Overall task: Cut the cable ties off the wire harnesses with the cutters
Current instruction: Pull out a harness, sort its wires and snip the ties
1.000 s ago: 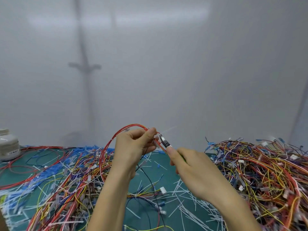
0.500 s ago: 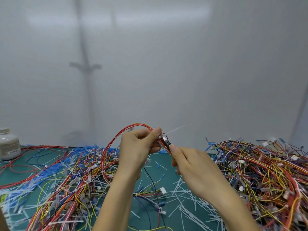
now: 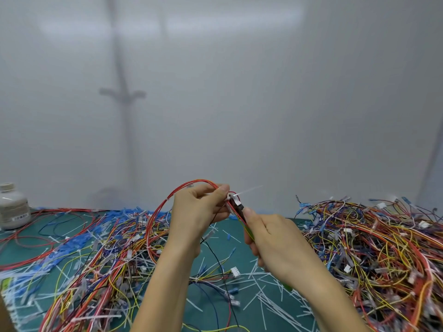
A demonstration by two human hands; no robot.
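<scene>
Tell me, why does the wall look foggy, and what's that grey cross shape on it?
Head view: the wall is hazy, with pale glare bands near its top; the grey cross looks like a blurred shadow, or something behind the panel, I cannot tell which; the cutters in the middle are sharper; the wire pile at the right edge smears.

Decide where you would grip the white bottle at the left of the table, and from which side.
The white bottle stands upright near the wall, so I would probably grip round its wide body below the narrower cap, coming in level from the front right, over the red wires lying there.
</scene>
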